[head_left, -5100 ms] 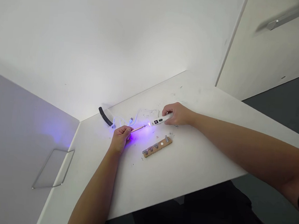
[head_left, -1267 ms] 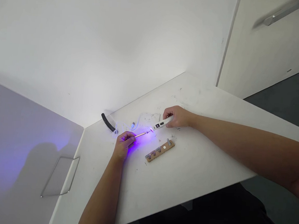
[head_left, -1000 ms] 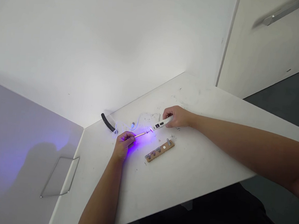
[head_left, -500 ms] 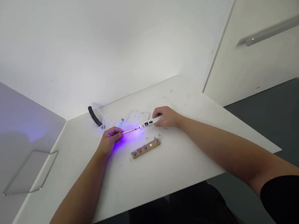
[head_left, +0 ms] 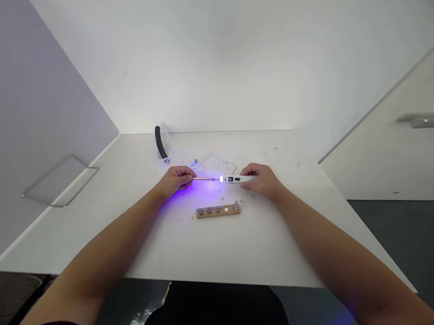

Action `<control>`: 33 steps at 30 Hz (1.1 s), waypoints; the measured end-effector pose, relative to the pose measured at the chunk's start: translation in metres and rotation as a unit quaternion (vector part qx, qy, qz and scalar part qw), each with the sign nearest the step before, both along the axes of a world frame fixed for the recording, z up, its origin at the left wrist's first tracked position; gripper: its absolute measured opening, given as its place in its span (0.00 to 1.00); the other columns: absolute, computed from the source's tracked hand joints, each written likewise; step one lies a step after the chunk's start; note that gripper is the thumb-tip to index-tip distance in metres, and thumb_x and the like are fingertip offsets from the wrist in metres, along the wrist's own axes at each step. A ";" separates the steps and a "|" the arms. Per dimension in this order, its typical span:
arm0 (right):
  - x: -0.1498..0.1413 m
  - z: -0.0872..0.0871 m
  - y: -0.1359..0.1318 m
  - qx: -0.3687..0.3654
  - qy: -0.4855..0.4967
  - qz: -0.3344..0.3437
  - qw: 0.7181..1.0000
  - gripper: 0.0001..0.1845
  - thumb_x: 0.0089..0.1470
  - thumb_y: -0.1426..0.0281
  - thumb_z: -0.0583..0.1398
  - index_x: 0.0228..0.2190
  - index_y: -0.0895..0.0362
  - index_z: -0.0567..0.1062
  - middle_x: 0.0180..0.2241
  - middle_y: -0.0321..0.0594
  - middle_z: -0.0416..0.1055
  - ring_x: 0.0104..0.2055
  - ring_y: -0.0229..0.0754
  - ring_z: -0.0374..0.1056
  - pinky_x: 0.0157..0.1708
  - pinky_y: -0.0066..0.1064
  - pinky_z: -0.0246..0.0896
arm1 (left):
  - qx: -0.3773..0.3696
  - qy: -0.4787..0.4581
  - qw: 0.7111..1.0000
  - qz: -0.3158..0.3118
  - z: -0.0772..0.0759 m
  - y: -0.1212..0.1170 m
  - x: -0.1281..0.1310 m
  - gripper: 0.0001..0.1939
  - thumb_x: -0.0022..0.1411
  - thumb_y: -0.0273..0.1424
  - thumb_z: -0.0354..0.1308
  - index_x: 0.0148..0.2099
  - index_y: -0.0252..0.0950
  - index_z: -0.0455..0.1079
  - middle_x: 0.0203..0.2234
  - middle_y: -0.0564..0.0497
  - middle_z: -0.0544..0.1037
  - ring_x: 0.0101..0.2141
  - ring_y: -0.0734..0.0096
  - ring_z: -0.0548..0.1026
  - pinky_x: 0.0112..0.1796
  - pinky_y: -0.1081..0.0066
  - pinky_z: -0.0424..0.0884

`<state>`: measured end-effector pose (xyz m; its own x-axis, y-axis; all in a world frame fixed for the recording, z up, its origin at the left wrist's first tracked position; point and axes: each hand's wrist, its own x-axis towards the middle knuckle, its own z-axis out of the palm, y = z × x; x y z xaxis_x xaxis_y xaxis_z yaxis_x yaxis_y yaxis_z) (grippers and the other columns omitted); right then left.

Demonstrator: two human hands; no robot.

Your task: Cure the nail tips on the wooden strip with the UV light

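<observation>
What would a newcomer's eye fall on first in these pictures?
The bright light at the tip of a white pen-shaped tool, held in the right hand, stands out first, mid-table. A violet glow spreads on the white table by the left hand, which holds a thin copper-coloured rod.

Left hand (head_left: 174,181), right hand (head_left: 262,181), both curled

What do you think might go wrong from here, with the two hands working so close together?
The glowing tip of the white pen-like tool in the right hand almost meets the thin golden rod in the left hand. If it is hot, a slip might burn those fingers. The white cable lies nearby and might also catch the tip.
</observation>
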<state>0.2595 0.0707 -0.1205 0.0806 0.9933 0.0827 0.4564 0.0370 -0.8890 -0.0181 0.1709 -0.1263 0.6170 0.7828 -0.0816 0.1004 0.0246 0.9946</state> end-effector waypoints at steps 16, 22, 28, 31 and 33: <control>-0.001 0.001 -0.001 -0.018 -0.001 0.001 1.000 0.12 0.34 0.69 0.63 0.27 0.56 0.70 0.29 0.37 0.71 0.31 0.41 0.67 0.30 0.32 0.63 | -0.016 -0.046 0.999 -0.005 -0.005 0.001 0.000 0.10 0.49 0.32 0.59 0.32 0.30 0.68 0.16 0.55 0.67 0.17 0.83 0.61 0.20 0.78 0.55; -0.003 0.004 -0.001 -0.018 -0.021 -0.007 1.000 0.12 0.34 0.69 0.62 0.28 0.57 0.71 0.30 0.38 0.71 0.32 0.41 0.67 0.31 0.32 0.63 | 0.028 -0.031 0.999 0.003 0.000 -0.004 0.001 0.09 0.51 0.32 0.56 0.32 0.30 0.68 0.15 0.55 0.66 0.18 0.82 0.61 0.22 0.76 0.56; -0.006 0.000 -0.001 -0.009 -0.058 -0.039 0.998 0.14 0.34 0.66 0.62 0.28 0.56 0.72 0.30 0.38 0.71 0.30 0.41 0.67 0.30 0.32 0.62 | 0.040 -0.019 0.999 -0.008 0.002 -0.005 0.001 0.09 0.52 0.32 0.54 0.32 0.30 0.68 0.15 0.54 0.66 0.18 0.81 0.61 0.23 0.76 0.56; -0.008 -0.003 0.002 0.006 -0.119 -0.091 0.989 0.14 0.34 0.65 0.62 0.28 0.55 0.72 0.31 0.38 0.71 0.30 0.41 0.66 0.30 0.33 0.62 | 0.039 -0.026 0.999 -0.008 0.001 -0.004 0.000 0.09 0.52 0.32 0.54 0.33 0.30 0.68 0.15 0.54 0.67 0.18 0.81 0.61 0.23 0.76 0.57; -0.008 -0.006 0.005 0.034 -0.162 -0.113 0.980 0.13 0.34 0.65 0.62 0.28 0.54 0.73 0.32 0.37 0.72 0.32 0.42 0.67 0.34 0.35 0.62 | 0.038 -0.035 0.999 -0.009 0.000 -0.003 0.000 0.09 0.52 0.32 0.54 0.33 0.30 0.69 0.15 0.53 0.67 0.18 0.80 0.62 0.23 0.76 0.58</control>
